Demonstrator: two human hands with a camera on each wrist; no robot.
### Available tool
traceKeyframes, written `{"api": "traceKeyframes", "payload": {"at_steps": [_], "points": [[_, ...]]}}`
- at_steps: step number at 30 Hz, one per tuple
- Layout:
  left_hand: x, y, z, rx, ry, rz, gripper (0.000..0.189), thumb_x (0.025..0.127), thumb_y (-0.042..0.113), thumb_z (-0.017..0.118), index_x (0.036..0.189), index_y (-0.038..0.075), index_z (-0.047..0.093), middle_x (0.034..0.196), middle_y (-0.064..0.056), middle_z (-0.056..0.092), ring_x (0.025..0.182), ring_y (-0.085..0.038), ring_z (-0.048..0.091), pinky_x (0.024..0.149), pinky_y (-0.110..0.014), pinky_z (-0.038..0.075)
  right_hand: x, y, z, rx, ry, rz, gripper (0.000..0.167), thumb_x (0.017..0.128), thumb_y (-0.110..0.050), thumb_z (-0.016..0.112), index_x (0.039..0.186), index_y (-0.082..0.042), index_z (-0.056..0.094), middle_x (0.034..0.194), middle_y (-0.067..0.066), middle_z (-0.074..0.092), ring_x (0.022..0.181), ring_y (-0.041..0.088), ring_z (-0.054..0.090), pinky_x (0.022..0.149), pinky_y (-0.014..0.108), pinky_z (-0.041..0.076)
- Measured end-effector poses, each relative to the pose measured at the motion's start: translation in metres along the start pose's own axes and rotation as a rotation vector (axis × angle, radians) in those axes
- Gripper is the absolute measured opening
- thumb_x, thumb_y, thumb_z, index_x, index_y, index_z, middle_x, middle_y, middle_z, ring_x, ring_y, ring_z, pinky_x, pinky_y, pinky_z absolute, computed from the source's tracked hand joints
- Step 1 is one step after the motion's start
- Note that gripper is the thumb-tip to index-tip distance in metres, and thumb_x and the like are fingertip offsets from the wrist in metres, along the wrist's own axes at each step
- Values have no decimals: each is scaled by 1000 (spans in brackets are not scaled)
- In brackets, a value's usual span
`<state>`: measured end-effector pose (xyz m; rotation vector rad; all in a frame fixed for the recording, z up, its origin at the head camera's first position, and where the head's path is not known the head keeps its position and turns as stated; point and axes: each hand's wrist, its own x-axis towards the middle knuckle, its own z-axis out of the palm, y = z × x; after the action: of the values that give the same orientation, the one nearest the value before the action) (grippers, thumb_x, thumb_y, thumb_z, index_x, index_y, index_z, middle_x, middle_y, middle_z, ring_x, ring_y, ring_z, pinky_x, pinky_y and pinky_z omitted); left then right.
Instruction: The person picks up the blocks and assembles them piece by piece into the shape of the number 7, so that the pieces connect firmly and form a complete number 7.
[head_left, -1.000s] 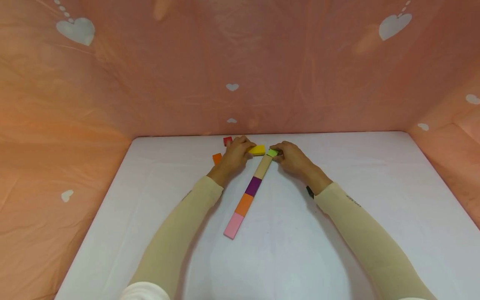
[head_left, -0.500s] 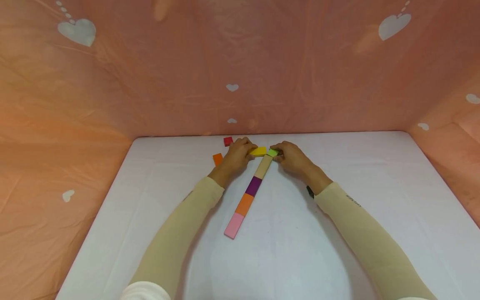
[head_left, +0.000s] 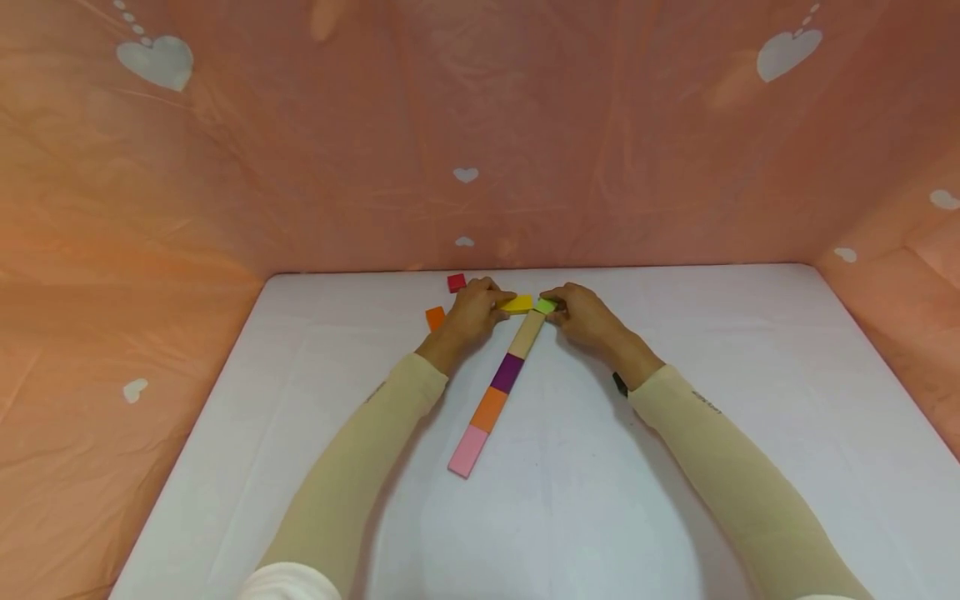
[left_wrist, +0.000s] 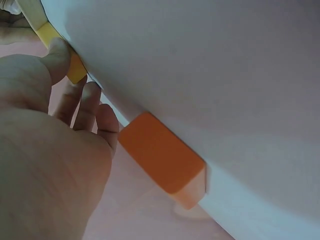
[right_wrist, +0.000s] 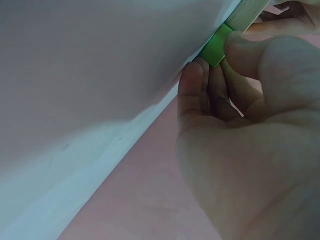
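- Over the last second we see one small shift: the yellow block (head_left: 517, 304), just above the centre of the frame, has edged slightly right and down, nearer the top end of the row
- Our left hand (head_left: 474, 310) has moved with it, pinching the yellow block between thumb and fingers
- Our right hand (head_left: 588, 315), right of the upper centre, has hardly moved; it pinches the green block (head_left: 546, 306) at the row's top end
- Below that, the row looks the same, slanting to the lower centre of the frame across the white desk (head_left: 592, 508): beige block (head_left: 528, 335), purple block (head_left: 507, 372), orange block (head_left: 489, 409), pink block (head_left: 468, 451)
- For the work in hand, we judge this a fine adjustment of the yellow block beside the row's top; we cannot tell whether it touches the beige block
- The red block (head_left: 457, 283) and the loose orange block (head_left: 436, 318) lie left of the upper centre, near our left hand but apart from the row
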<state>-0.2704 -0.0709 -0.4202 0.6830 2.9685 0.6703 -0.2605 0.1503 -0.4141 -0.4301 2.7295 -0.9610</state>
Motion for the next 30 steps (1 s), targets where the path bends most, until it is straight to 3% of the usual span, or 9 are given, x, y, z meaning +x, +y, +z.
{"api": "traceKeyframes", "payload": {"at_steps": [19, 30], "points": [[1, -3, 0, -13, 14, -5, 40, 97, 26, 64, 136, 20, 63, 122, -5, 62, 115, -25, 51, 103, -41, 42, 1, 0, 0, -9, 12, -1, 42, 100, -11, 58, 141, -7, 55, 124, 12, 58, 110, 26, 55, 104, 43, 48], [3, -4, 1, -65, 33, -22, 38, 95, 24, 67, 131, 12, 66, 122, -5, 67, 108, -23, 53, 99, -37, 45, 2, 1, 2, -15, 16, -7, 42, 100, -11, 59, 141, -6, 55, 124, 13, 59, 110, 26, 56, 103, 43, 49]]}}
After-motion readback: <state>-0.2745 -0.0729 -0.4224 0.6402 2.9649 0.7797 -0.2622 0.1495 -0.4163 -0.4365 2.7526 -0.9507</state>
